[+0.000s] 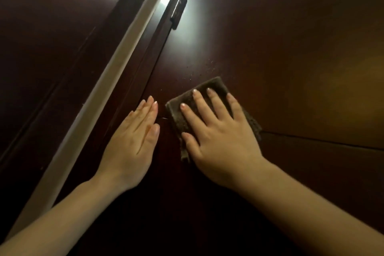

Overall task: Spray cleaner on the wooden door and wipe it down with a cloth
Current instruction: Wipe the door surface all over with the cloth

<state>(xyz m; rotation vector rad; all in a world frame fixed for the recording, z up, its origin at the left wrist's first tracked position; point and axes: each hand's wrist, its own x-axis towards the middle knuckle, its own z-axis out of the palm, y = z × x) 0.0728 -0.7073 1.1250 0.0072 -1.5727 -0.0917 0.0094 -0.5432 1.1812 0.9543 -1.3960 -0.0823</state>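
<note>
A person stands close to a big dark wooden door (280,37). Both arms are bare and reach out to it.

The right hand (220,137) lies flat on a brown cloth (215,85). Its fingers are straight and spread wide apart, and it presses the cloth onto the door. The cloth is folded into a small square. It sits low on the door, and bits of it stick out past the fingertips, by the thumb and by the little finger.

The left hand (135,141) lies flat on the door too, just beside the cloth but not touching it. Its fingers are straight and pressed close together. It holds nothing.

Just above the cloth, tiny wet drops (197,68) dot the wood. Higher up, light makes a bright shine on the door.

A dark metal hinge (179,10) sits at the door's edge, near the shine. Beside that edge a pale strip (116,64) runs in a long slanted line. On the far side of the strip is more dark wood (52,37).

A thin groove (311,139) runs across the door to the right of the cloth.
</note>
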